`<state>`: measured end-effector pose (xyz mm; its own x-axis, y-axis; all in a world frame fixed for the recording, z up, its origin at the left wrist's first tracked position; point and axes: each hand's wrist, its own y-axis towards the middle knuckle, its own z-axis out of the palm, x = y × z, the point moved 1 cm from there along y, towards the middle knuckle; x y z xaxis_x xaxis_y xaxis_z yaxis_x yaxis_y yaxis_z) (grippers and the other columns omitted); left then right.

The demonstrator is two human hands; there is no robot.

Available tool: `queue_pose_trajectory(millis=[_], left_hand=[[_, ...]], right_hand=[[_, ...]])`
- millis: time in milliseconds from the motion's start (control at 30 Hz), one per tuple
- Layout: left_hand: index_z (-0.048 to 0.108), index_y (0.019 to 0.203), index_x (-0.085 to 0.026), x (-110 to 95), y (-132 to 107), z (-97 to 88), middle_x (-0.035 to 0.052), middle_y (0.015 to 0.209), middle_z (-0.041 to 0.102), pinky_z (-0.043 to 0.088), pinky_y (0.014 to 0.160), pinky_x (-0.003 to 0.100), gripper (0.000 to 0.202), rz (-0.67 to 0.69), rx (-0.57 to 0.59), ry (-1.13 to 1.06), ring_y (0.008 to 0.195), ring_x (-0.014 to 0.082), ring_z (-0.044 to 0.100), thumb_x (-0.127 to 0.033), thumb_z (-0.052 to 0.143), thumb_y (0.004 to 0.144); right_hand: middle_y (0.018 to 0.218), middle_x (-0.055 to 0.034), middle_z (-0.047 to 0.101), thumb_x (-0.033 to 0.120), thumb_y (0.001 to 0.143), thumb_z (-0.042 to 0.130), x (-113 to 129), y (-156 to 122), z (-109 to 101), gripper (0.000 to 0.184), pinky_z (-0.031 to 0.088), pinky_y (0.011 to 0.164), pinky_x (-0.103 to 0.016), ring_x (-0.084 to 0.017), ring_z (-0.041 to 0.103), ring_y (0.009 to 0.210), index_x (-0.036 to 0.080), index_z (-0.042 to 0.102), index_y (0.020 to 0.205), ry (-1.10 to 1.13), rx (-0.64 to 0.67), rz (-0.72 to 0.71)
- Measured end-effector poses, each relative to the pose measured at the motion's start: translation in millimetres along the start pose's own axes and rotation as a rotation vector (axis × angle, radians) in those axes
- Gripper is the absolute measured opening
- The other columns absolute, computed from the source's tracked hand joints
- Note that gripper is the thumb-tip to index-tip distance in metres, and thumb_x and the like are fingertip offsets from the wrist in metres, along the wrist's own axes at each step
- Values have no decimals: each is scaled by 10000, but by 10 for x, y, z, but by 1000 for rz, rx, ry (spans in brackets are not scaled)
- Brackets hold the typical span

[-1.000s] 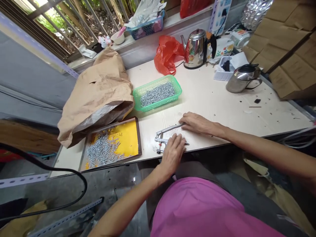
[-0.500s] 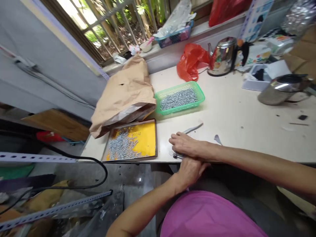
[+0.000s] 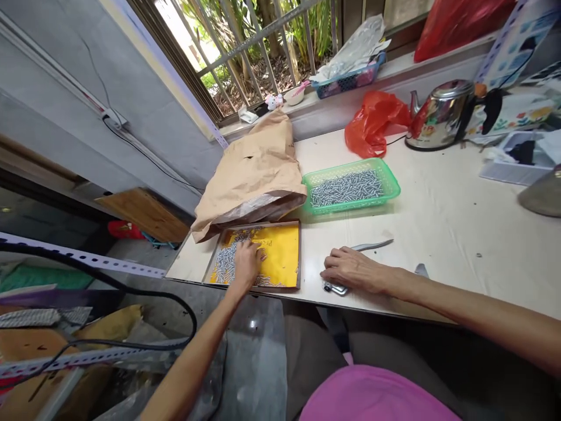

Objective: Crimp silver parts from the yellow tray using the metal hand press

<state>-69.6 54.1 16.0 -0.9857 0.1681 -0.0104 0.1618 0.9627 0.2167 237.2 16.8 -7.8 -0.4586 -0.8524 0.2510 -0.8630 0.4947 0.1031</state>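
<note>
My left hand (image 3: 248, 262) reaches into a shallow tray (image 3: 300, 257) with a yellow bottom, where small silvery screw-like pieces (image 3: 225, 264) are heaped mainly on the left side. Its fingers are bent down and drawn together among the pieces; what they pinch is too small to make out. My right hand (image 3: 356, 270) rests near the table's front edge, fingers curled over a metal tool (image 3: 336, 288). The tool's shiny end shows below the fingers, and a grey handle (image 3: 374, 244) sticks out behind them; its middle is hidden.
A green basket (image 3: 392, 190) of similar metal pieces stands behind the tray, beside a brown paper bag (image 3: 258, 166). Further back are a red plastic bag (image 3: 372, 126) and a steel kettle (image 3: 442, 117). Another grey piece (image 3: 421, 269) lies by my right wrist.
My left hand has left my right hand and moved left into the tray. The right hand stays on the tool, whose shiny end shows more now. The view has shifted.
</note>
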Motion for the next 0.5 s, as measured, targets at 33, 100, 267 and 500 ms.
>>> queue_pose_trajectory(millis=[33, 100, 267, 500], left_hand=[[711, 925, -170, 91, 53, 26, 112, 935, 633, 442, 807, 374, 265, 12, 49, 35, 941, 265, 515, -254, 459, 908], [714, 893, -174, 197, 114, 80, 113, 930, 632, 434, 806, 371, 272, 54, 129, 63, 943, 265, 506, -277, 463, 905], [689, 792, -176, 237, 184, 140, 95, 878, 622, 423, 792, 354, 242, 109, 160, 22, 897, 240, 503, -291, 499, 887], [677, 792, -233, 295, 218, 151, 102, 840, 655, 441, 762, 406, 249, 94, 133, -47, 862, 285, 562, -328, 465, 882]], right_hand=[[908, -57, 599, 214, 948, 491, 4, 11, 27, 163, 292, 706, -321, -202, 456, 868, 218, 645, 897, 1, 6, 11], [930, -69, 590, 201, 940, 492, 5, 23, 69, 168, 298, 702, -318, -203, 455, 867, 201, 642, 864, 14, 8, 56], [1070, -106, 555, 170, 886, 548, -5, -19, 65, 182, 333, 751, -309, -199, 471, 900, 141, 597, 1059, 78, -48, 270], [955, -90, 557, 144, 915, 493, 93, -36, -54, 200, 309, 728, -348, -222, 462, 898, 194, 657, 813, -100, 99, 195]])
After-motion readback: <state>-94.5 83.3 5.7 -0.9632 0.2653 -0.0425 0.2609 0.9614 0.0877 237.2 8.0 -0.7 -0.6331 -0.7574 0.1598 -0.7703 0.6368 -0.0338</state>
